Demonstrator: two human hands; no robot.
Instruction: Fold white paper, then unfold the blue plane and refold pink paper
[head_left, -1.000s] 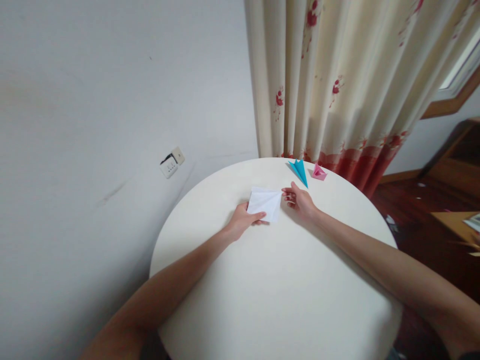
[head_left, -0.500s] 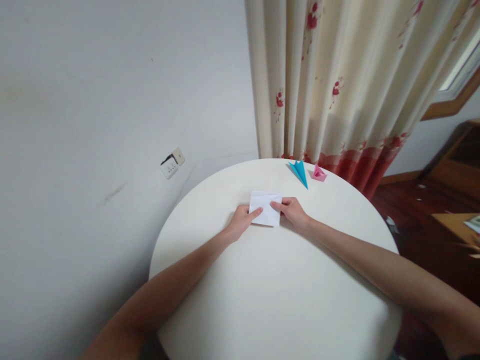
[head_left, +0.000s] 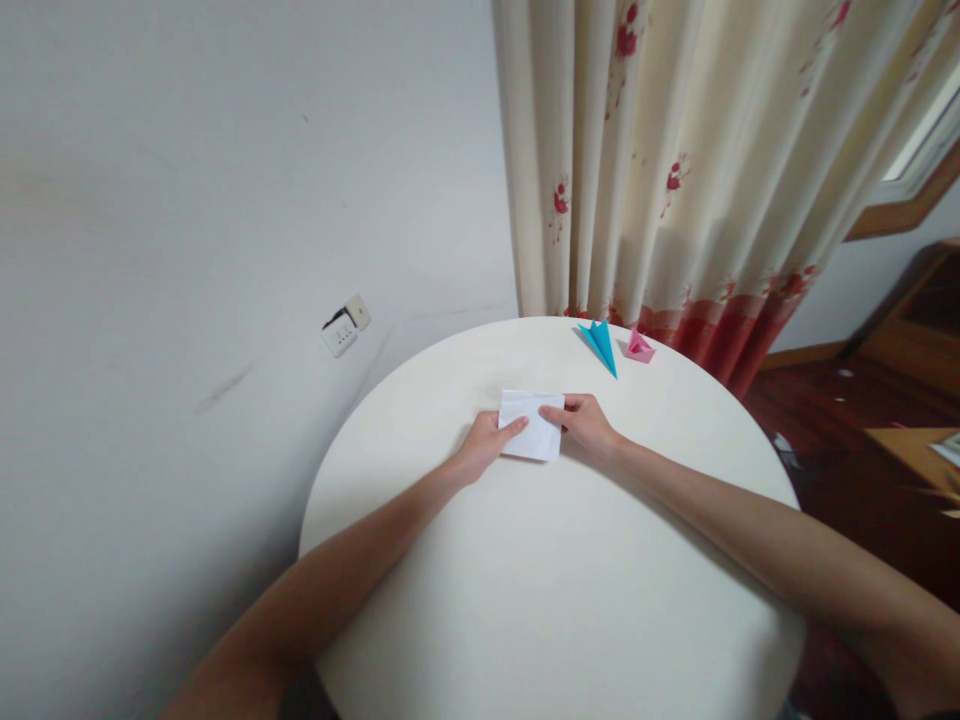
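Note:
A folded white sheet of paper (head_left: 527, 442), roughly square, is held between my two hands over the white table. My left hand (head_left: 484, 445) grips its left edge, thumb on top and fingers beneath. At the right edge my right hand (head_left: 587, 425) pinches the paper the same way, its thumb lying on the upper face. The fingers under the paper are mostly hidden. Beyond my right hand lie a blue paper plane (head_left: 600, 347) and a small pink folded paper boat (head_left: 639, 347).
The round white table (head_left: 555, 590) stands against a pale wall with a socket (head_left: 340, 335) at the left. A cream curtain (head_left: 675, 130) with red flowers hangs behind its far edge. To the right, a wooden surface (head_left: 911, 455) stands low over a dark red floor.
The paper has tilted a little and its upper and lower edges sit slightly nearer to me. Both hands keep their grip and have hardly moved.

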